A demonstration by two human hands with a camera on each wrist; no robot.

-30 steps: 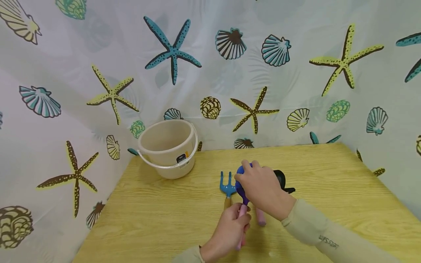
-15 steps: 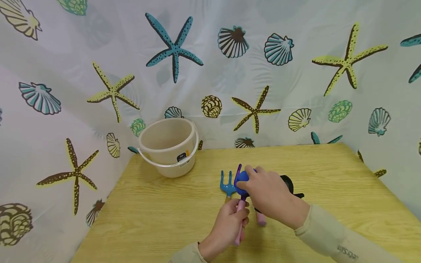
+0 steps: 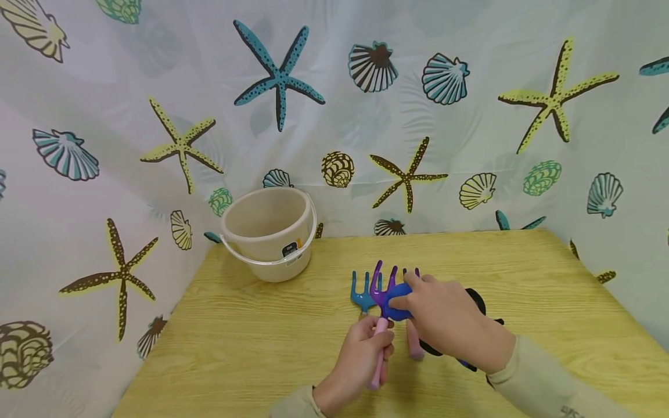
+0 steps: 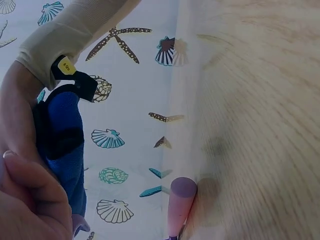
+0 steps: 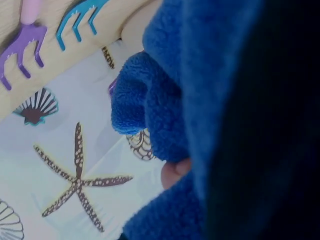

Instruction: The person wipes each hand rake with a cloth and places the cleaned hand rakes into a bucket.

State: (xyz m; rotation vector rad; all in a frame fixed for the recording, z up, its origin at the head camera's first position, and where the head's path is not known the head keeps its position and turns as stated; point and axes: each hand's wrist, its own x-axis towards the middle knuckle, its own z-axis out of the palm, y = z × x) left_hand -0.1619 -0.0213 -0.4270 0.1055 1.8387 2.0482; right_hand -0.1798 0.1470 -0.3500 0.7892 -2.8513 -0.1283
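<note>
My left hand (image 3: 360,357) grips the pink handle of a purple hand fork (image 3: 376,294), its tines tilted up. A blue cloth (image 3: 398,302) is in my right hand (image 3: 452,316), whose fingers pinch it beside the fork's neck. In the right wrist view the fuzzy cloth (image 5: 165,95) fills much of the frame, and a fingertip pokes out between its folds. Another purple fork (image 5: 25,47) lies on the table; its pink handle (image 3: 414,342) shows between my hands. A blue hand fork (image 3: 362,297) lies behind my left hand, its wooden handle mostly hidden.
A cream bucket (image 3: 272,238) with a white handle stands at the table's back left corner. The wooden table (image 3: 251,348) ends at a curtain (image 3: 324,46) printed with starfish and shells, which also runs along both sides.
My right hand and the cloth have moved right and slightly toward me, uncovering the purple tines of the held fork. My left hand keeps its grip, almost in the same place.
</note>
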